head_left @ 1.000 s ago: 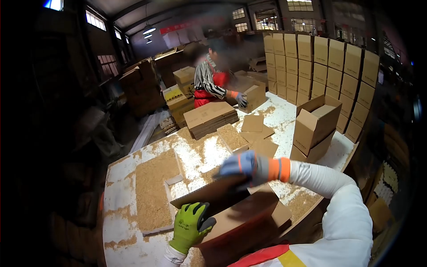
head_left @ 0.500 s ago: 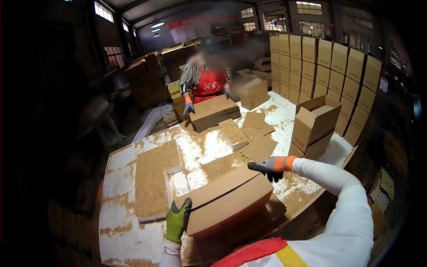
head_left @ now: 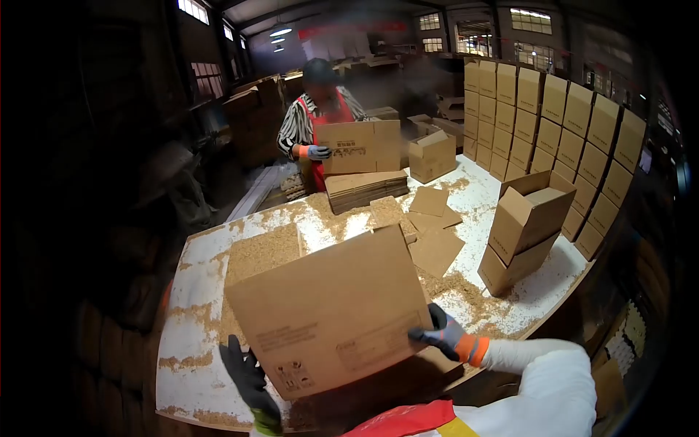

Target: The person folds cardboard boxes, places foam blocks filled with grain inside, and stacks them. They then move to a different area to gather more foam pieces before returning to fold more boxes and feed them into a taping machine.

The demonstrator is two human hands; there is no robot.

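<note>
A cardboard box is tilted up over the near side of the table, its broad printed side facing me. My right hand, in a grey glove with an orange cuff, grips the box's right edge near the lower corner. Beside the lower left edge is my left hand, in a green glove with a dark palm. Its fingers are stretched out and apart, with the palm turned toward me. Under the raised box, more brown cardboard shows in shadow near the table's front edge.
Across the table, strewn with brown crumbs, a person holds a cardboard sheet over a cardboard stack. Loose cardboard pieces lie mid-table. Two stacked boxes stand right, before a wall of boxes.
The box has been tipped up so its printed side faces me. My left hand has turned palm toward me, fingers spread; my right has moved down its edge. The other person has raised a sheet.
</note>
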